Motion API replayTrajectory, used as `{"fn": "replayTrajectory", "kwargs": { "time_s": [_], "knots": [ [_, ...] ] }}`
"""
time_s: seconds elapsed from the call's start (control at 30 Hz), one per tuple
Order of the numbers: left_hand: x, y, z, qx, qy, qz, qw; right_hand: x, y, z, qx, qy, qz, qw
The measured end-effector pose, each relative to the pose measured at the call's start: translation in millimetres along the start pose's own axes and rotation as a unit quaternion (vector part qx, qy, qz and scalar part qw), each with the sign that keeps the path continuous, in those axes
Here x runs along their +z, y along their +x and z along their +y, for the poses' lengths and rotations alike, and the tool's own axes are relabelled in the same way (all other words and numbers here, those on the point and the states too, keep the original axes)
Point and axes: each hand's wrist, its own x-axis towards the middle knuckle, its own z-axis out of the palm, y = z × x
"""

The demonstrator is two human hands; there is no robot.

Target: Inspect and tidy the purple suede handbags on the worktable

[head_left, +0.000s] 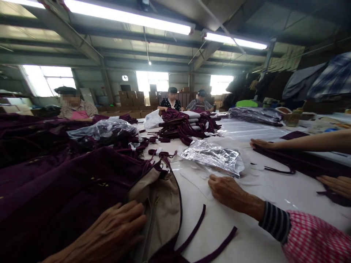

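A dark purple bag [82,182] lies across the left of the table, with its beige lining [164,204] and a zipper showing. My left hand [117,228] rests on it, fingers stretched out along the edge of the lining. Closed fingers of my right hand [229,191] are at the edge of a thin whitish sheet [199,186] with a serrated border; the exact grip is partly hidden. Just beyond that hand lies a shiny clear plastic packet [212,157]. Two purple straps [216,246] trail over the table near the front.
At right, another person's hands [264,144] press on dark purple fabric [298,160]. Purple straps and bag pieces are piled [189,124] at the table's middle. Plastic-wrapped goods [255,115] lie at back right. Several people sit across the white table [263,190].
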Motion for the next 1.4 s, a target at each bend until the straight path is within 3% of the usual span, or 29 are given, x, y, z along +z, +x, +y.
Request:
{"fn": "replayTrajectory", "kwargs": {
  "time_s": [0.13, 0.27, 0.4, 0.5, 0.6, 0.7, 0.8, 0.87, 0.97, 1.07, 1.17, 1.4],
  "knots": [
    [-40.1, 25, 25, 0.010, -0.054, -0.044, 0.998, -1, -1, 1, 0.067, 0.182, 0.117, 0.974],
    [-52.4, 38, 32, -0.013, -0.092, -0.118, 0.989, -11, -2, -7, 0.096, 0.316, 0.171, 0.928],
    [-45.7, 35, 30, -0.031, -0.106, -0.165, 0.980, -21, 6, -25, 0.090, 0.405, 0.174, 0.893],
    [-41.6, 37, 31, -0.039, -0.115, -0.180, 0.976, -22, 19, -50, 0.090, 0.507, 0.110, 0.850],
    [-38.6, 47, 30, -0.043, -0.103, -0.182, 0.977, -15, 35, -89, 0.033, 0.586, 0.045, 0.809],
    [-37.1, 63, 23, -0.102, -0.092, -0.205, 0.969, 0, 46, -128, -0.048, 0.582, 0.041, 0.811],
    [-35.5, 84, 15, -0.206, -0.081, -0.234, 0.947, 17, 51, -149, -0.085, 0.562, 0.056, 0.821],
    [-30.7, 96, 13, -0.250, -0.053, -0.248, 0.934, 24, 51, -152, -0.072, 0.574, 0.059, 0.814],
    [-14.0, 105, 21, -0.263, 0.004, -0.257, 0.930, 30, 51, -151, -0.012, 0.603, 0.088, 0.793],
    [8.3, 98, 33, -0.256, 0.044, -0.236, 0.936, 32, 50, -151, 0.053, 0.670, 0.078, 0.736],
    [22.1, 91, 41, -0.259, 0.058, -0.228, 0.937, 34, 50, -153, 0.074, 0.730, 0.052, 0.678],
    [13.8, 114, 53, -0.325, 0.060, -0.233, 0.915, 34, 53, -152, 0.083, 0.736, 0.073, 0.668]
  ]
}}
